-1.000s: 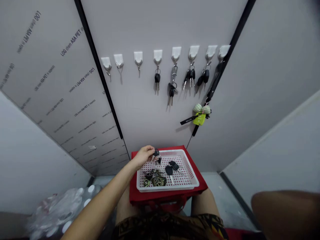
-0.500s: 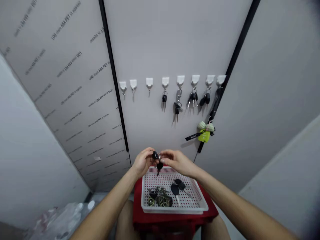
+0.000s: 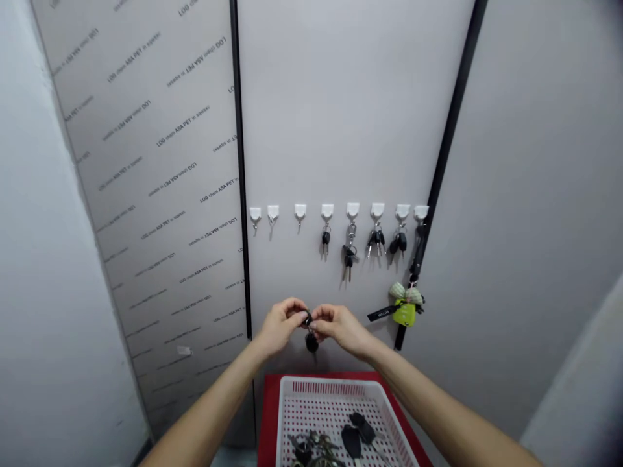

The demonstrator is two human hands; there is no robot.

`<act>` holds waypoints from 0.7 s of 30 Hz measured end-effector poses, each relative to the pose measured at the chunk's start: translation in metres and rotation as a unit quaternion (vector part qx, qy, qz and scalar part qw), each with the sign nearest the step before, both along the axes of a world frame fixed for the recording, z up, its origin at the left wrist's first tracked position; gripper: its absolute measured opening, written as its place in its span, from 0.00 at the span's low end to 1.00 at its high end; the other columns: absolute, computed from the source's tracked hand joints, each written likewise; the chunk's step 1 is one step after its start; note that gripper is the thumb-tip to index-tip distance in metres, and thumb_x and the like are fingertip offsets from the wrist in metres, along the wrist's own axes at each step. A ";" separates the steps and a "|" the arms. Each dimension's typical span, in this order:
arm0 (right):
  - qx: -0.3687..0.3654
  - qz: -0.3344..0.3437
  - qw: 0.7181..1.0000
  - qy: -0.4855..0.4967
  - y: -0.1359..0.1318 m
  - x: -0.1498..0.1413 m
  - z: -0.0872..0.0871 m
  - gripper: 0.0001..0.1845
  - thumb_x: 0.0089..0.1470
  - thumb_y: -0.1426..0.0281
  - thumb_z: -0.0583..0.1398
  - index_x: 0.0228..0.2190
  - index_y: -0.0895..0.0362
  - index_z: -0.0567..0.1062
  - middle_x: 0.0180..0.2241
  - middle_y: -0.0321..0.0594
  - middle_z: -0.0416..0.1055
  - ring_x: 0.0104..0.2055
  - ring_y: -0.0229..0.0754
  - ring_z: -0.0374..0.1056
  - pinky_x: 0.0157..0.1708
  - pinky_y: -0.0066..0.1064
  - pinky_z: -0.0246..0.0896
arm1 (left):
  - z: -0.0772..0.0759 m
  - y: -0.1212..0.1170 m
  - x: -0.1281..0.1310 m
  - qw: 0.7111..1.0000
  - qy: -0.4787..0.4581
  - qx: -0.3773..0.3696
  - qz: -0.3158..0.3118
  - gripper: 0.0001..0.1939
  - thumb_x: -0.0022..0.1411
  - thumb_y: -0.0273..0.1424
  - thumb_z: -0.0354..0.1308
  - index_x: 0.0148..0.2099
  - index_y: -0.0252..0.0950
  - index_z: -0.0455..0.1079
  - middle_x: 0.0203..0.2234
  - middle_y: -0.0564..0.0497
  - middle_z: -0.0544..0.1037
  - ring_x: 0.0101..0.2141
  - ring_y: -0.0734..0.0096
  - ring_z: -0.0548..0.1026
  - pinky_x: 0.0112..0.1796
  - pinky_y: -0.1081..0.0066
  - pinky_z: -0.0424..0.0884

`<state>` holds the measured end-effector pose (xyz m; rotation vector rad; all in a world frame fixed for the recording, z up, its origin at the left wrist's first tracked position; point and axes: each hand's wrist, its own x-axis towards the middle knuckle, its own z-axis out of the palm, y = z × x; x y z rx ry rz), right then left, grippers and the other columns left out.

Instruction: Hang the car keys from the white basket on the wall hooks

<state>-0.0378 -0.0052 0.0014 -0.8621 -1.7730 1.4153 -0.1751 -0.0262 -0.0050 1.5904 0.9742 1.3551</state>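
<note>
A bunch of black-headed keys (image 3: 312,342) hangs between my two hands, in front of the wall and above the basket. My left hand (image 3: 283,325) is closed, pinching a black key head at the top of the bunch. From the other side my right hand (image 3: 338,327) pinches the bunch near its ring; the exact contact is partly hidden by the fingers. Below them is a white perforated plastic basket (image 3: 335,388). Two loose black-headed keys (image 3: 357,434) lie in its right part, and a brassy key cluster (image 3: 316,447) lies at its left.
White wall hooks (image 3: 300,211) run in a row across the panel. Key bunches (image 3: 376,240) hang from several right-hand hooks; a lime-green key fob (image 3: 403,313) dangles on a black strap at the far right. The basket stands on a red surface (image 3: 270,415).
My right hand has come in from the right and joined my left at the keys. Both hands have risen with the bunch away from the basket, and the view has tilted up.
</note>
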 end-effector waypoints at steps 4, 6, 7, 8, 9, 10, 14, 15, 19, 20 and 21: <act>-0.066 0.060 0.995 0.037 0.009 0.003 0.027 0.09 0.32 0.70 0.58 0.20 0.61 0.64 0.13 0.30 0.61 0.16 0.28 0.58 0.21 0.25 0.57 | 0.024 -0.002 -0.010 0.994 0.072 0.087 0.004 0.05 0.46 0.29 0.49 0.28 0.33 0.61 0.22 0.54 0.66 0.26 0.78 0.64 0.30 0.75 0.61; -0.041 0.044 0.997 0.047 0.014 -0.001 0.042 0.08 0.33 0.70 0.58 0.19 0.62 0.64 0.12 0.31 0.62 0.16 0.28 0.58 0.20 0.24 0.57 | 0.033 -0.002 -0.014 0.986 0.115 0.120 0.008 0.06 0.46 0.30 0.49 0.29 0.33 0.61 0.23 0.53 0.67 0.27 0.77 0.64 0.31 0.75 0.61; -0.019 0.024 0.998 0.055 0.017 -0.004 0.051 0.08 0.33 0.70 0.58 0.18 0.62 0.64 0.12 0.31 0.62 0.15 0.28 0.58 0.19 0.23 0.57 | 0.037 0.000 -0.014 0.983 0.129 0.129 0.013 0.07 0.46 0.30 0.49 0.29 0.33 0.61 0.24 0.52 0.67 0.27 0.77 0.64 0.31 0.75 0.61; 0.007 -0.001 0.998 0.064 0.019 -0.009 0.061 0.07 0.33 0.71 0.57 0.17 0.62 0.64 0.12 0.31 0.61 0.15 0.28 0.58 0.18 0.22 0.56 | 0.042 0.003 -0.014 0.981 0.135 0.135 0.022 0.07 0.46 0.31 0.49 0.30 0.33 0.61 0.25 0.52 0.67 0.27 0.77 0.65 0.31 0.75 0.61; 0.033 -0.027 0.996 0.073 0.022 -0.014 0.070 0.06 0.34 0.72 0.57 0.17 0.62 0.63 0.12 0.31 0.61 0.15 0.27 0.58 0.18 0.22 0.56 | 0.047 0.007 -0.014 0.981 0.132 0.140 0.036 0.08 0.46 0.31 0.49 0.30 0.33 0.61 0.25 0.52 0.68 0.27 0.77 0.65 0.30 0.75 0.61; 0.057 -0.054 0.994 0.080 0.024 -0.020 0.080 0.06 0.34 0.72 0.57 0.16 0.62 0.63 0.12 0.31 0.61 0.15 0.27 0.57 0.17 0.22 0.56 | 0.052 0.012 -0.012 0.981 0.122 0.144 0.055 0.08 0.45 0.31 0.50 0.30 0.33 0.61 0.25 0.52 0.68 0.27 0.77 0.65 0.30 0.75 0.61; 0.132 -0.167 0.972 0.104 0.038 -0.044 0.111 0.03 0.34 0.75 0.55 0.16 0.61 0.62 0.12 0.29 0.59 0.14 0.28 0.56 0.15 0.22 0.57 | 0.073 0.038 -0.005 0.978 0.044 0.134 0.152 0.10 0.44 0.32 0.51 0.32 0.33 0.61 0.24 0.53 0.68 0.26 0.78 0.66 0.28 0.77 0.61; 0.147 -0.196 0.963 0.110 0.042 -0.048 0.116 0.03 0.35 0.75 0.54 0.17 0.60 0.62 0.12 0.29 0.59 0.14 0.28 0.56 0.15 0.23 0.57 | 0.078 0.045 -0.003 0.977 0.026 0.125 0.172 0.11 0.44 0.32 0.51 0.33 0.34 0.60 0.24 0.53 0.68 0.25 0.78 0.66 0.27 0.77 0.61; 0.217 -0.276 0.930 0.105 0.061 -0.058 0.125 0.01 0.36 0.75 0.53 0.19 0.60 0.63 0.14 0.30 0.60 0.16 0.29 0.58 0.18 0.23 0.59 | 0.088 0.065 -0.002 0.971 0.003 0.115 0.211 0.15 0.44 0.30 0.50 0.39 0.36 0.58 0.25 0.53 0.69 0.23 0.79 0.66 0.24 0.78 0.61; 0.233 -0.290 0.923 0.094 0.066 -0.060 0.124 0.02 0.36 0.75 0.52 0.20 0.60 0.64 0.15 0.31 0.61 0.17 0.30 0.59 0.20 0.24 0.59 | 0.088 0.068 -0.003 0.969 0.010 0.115 0.217 0.16 0.44 0.28 0.50 0.39 0.36 0.58 0.26 0.52 0.70 0.23 0.79 0.67 0.24 0.78 0.61; 0.246 -0.306 0.916 0.081 0.071 -0.061 0.123 0.03 0.36 0.75 0.52 0.20 0.60 0.64 0.16 0.32 0.62 0.18 0.30 0.60 0.21 0.24 0.59 | 0.088 0.071 -0.004 0.967 0.021 0.113 0.226 0.16 0.44 0.27 0.49 0.40 0.35 0.58 0.28 0.51 0.70 0.24 0.78 0.67 0.24 0.77 0.61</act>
